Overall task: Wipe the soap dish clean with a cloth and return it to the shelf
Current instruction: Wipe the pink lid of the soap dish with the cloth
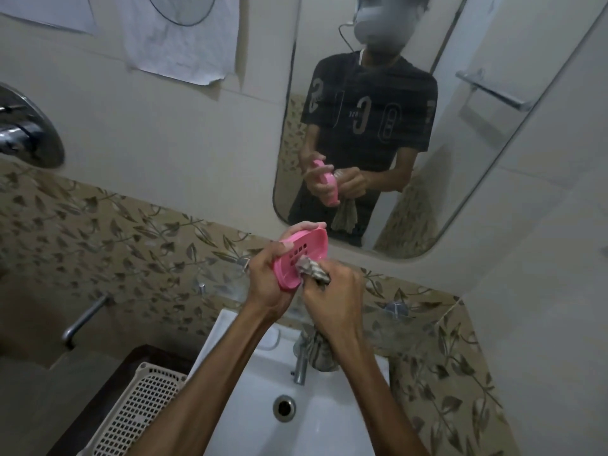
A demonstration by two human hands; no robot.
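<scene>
A pink oval soap dish [304,250] with drain slots is held tilted above the sink, its hollow side facing me. My left hand [268,284] grips it from the left and underneath, fingertips showing over its far rim. My right hand [332,299] is bunched around a grey patterned cloth [312,270] and presses it into the lower end of the dish. The rest of the cloth [320,352] hangs below my right wrist. A glass shelf [388,319] runs along the leaf-patterned wall behind my hands.
A white sink [325,413] with a chrome tap [300,360] and drain [284,408] lies below. A mirror [411,126] ahead reflects me. A cream perforated basket [131,413] sits at lower left, a wall spout [84,319] and a shower mixer [26,126] further left.
</scene>
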